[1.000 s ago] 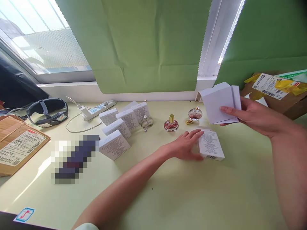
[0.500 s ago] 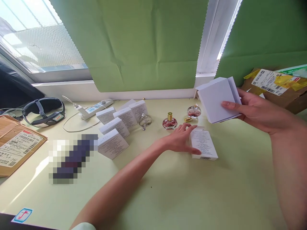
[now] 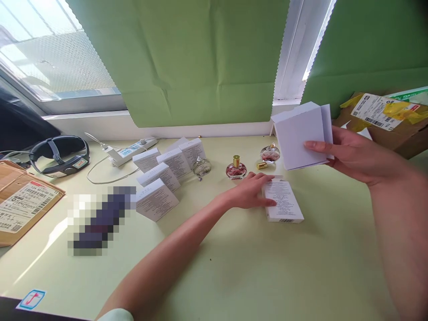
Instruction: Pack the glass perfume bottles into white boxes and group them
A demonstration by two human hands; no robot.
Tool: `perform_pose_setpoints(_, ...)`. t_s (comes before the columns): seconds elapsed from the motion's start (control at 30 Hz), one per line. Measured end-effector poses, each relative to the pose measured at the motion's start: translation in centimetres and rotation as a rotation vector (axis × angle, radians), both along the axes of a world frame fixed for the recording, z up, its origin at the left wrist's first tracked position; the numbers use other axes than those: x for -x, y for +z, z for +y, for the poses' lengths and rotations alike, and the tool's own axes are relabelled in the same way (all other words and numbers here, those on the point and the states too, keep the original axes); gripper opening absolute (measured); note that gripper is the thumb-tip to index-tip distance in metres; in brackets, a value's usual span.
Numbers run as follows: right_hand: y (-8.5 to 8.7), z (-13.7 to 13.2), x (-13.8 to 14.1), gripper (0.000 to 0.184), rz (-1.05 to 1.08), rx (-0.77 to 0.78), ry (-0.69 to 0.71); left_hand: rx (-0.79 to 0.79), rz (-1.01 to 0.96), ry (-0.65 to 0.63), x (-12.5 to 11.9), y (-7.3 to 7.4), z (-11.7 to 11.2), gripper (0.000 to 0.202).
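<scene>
1. Head view: the left hand (image 3: pixel 250 191) stretches forward over the worktop (image 3: pixel 267 267), palm down, fingers (image 3: pixel 262 177) loosely parted, thumb at the printed face of a white box (image 3: pixel 284 203) lying flat.
2. The right hand (image 3: pixel 351 154), raised, pinches folded white card (image 3: pixel 301 138) between thumb and fingers.
3. A red bottle (image 3: pixel 236 171) stands near the left hand.

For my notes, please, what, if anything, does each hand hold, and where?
Right hand: folded white card, by its right side. Left hand: at left edge of printed box; grip unclear.
</scene>
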State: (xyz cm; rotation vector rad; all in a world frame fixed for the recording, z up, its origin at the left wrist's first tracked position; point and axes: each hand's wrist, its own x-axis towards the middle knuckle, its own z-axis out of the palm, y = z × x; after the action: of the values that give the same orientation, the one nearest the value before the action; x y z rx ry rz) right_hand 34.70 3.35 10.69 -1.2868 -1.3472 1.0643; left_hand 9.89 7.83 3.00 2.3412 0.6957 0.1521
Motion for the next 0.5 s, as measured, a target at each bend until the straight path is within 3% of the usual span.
perform_pose_setpoints(0.13, 0.2, -0.1, 0.7, 0.037, 0.034, -0.032, 0.022, 0.086, -0.153, 0.016, -0.1, -0.2, 0.1, 0.079)
perform_pose_setpoints(0.23, 0.2, 0.0, 0.9, 0.035, 0.082, -0.052, 0.037, 0.070, -0.268, -0.019, -0.2, 0.4, 0.0, 0.063)
perform_pose_setpoints(0.33, 0.1, 0.1, 1.1, 0.039, 0.100, -0.060, 0.068, -0.067, -0.336, -0.041, -0.1, 1.4, -0.1, 0.047)
perform_pose_setpoints(0.5, -0.1, 0.1, 1.6, 0.043, 0.020, -0.080, 0.018, -0.329, -0.364, 0.033, 0.5, 2.5, -0.3, 0.042)
